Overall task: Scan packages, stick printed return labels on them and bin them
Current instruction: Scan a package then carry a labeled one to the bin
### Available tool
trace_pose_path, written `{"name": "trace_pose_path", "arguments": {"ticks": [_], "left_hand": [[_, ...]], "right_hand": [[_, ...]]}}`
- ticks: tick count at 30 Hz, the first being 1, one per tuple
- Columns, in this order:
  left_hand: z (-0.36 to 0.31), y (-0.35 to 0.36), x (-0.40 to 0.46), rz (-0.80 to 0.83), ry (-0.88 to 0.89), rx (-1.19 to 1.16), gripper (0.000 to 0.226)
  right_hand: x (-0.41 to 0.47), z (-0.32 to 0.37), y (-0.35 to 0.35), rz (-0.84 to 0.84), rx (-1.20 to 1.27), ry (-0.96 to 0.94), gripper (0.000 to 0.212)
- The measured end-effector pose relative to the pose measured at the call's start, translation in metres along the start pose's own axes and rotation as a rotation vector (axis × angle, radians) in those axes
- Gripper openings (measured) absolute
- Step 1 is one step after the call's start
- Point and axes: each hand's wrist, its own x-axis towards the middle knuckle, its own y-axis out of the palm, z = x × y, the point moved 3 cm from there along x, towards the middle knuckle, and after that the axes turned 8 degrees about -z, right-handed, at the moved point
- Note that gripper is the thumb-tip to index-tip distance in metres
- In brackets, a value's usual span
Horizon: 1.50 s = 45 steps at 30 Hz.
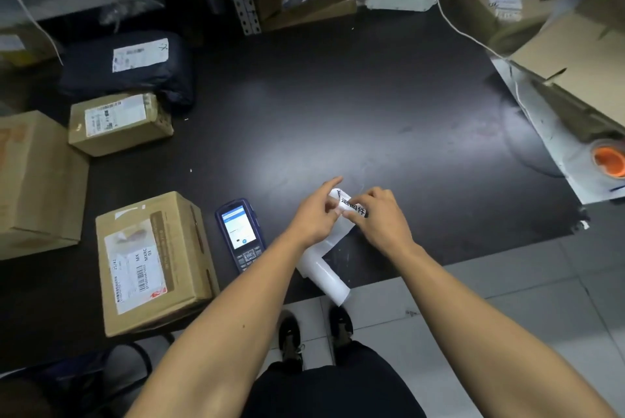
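Large plain brown cardboard box [33, 181], nine o'clock: cut off by the left edge. Orange-cored tape roll [608, 160], three o'clock: partly beyond the right edge. White curling strip of printed labels [333, 255], centre: top end covered by both grips, black characters only partly showing. Dark blue handheld scanner [240, 235]: screen text too small to read. Near taped cardboard box [152, 262], seven o'clock: label print mostly illegible.

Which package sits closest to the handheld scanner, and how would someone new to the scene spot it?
Start at the dark table and go to its near left edge. Beside the blue handheld scanner, on its left, stands a brown cardboard box. Unlike the other boxes further left and behind, it faces up a large white shipping label with a barcode and a red mark at one corner.
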Motion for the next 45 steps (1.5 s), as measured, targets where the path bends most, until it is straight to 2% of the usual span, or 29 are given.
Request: {"name": "trace_pose_path", "arguments": {"ticks": [3, 8, 13, 15, 18, 21, 26, 29, 31, 35, 37, 39, 41, 45], "left_hand": [[-0.003, -0.004, 0.001, -0.003, 0.014, 0.037, 0.065], [0.001, -0.005, -0.001, -0.029, -0.033, 0.05, 0.07], [0.002, -0.005, -0.004, -0.048, -0.153, -0.062, 0.075], [0.002, -0.009, -0.007, -0.068, -0.181, -0.079, 0.079], [-0.001, -0.018, -0.013, -0.106, -0.156, -0.053, 0.081], [-0.006, -0.035, -0.022, -0.27, -0.113, -0.061, 0.068], [-0.005, -0.076, -0.048, -0.559, -0.238, -0.392, 0.035], [0.012, -0.101, -0.069, -0.664, -0.31, -0.517, 0.039], [0.029, -0.117, -0.085, -0.713, -0.349, -0.51, 0.047], [0.062, -0.144, -0.118, -0.774, -0.401, -0.512, 0.05], [0.075, -0.156, -0.132, -0.771, -0.408, -0.518, 0.05], [0.087, -0.168, -0.147, -0.781, -0.398, -0.533, 0.05], [0.098, -0.182, -0.164, -0.806, -0.395, -0.603, 0.049], [0.117, -0.209, -0.192, -0.758, -0.362, -0.698, 0.054]], "right_hand": [[0.006, -0.002, -0.003, 0.016, 0.065, -0.003, 0.028], [0.009, -0.01, -0.013, -0.083, 0.057, 0.058, 0.021], [0.01, -0.013, -0.031, -0.357, 0.274, 0.307, 0.013], [0.01, -0.007, -0.036, -0.456, 0.304, 0.311, 0.012], [0.008, 0.012, -0.036, -0.51, 0.244, 0.134, 0.01], [0.005, 0.039, -0.024, -0.493, 0.147, -0.136, 0.012], [-0.001, 0.093, 0.007, -0.488, -0.012, -0.537, 0.022], [-0.011, 0.123, 0.03, -0.488, -0.056, -0.757, 0.014], [-0.021, 0.141, 0.047, -0.468, -0.057, -0.882, 0.011], [-0.038, 0.168, 0.078, -0.385, -0.054, -1.004, 0.016], [-0.043, 0.178, 0.089, -0.292, -0.036, -0.999, 0.024], [-0.047, 0.189, 0.095, -0.1, 0.047, -0.895, 0.036], [-0.054, 0.202, 0.099, 0.115, 0.146, -0.707, 0.046], [-0.069, 0.229, 0.11, 0.255, 0.391, -0.327, 0.041]]}}
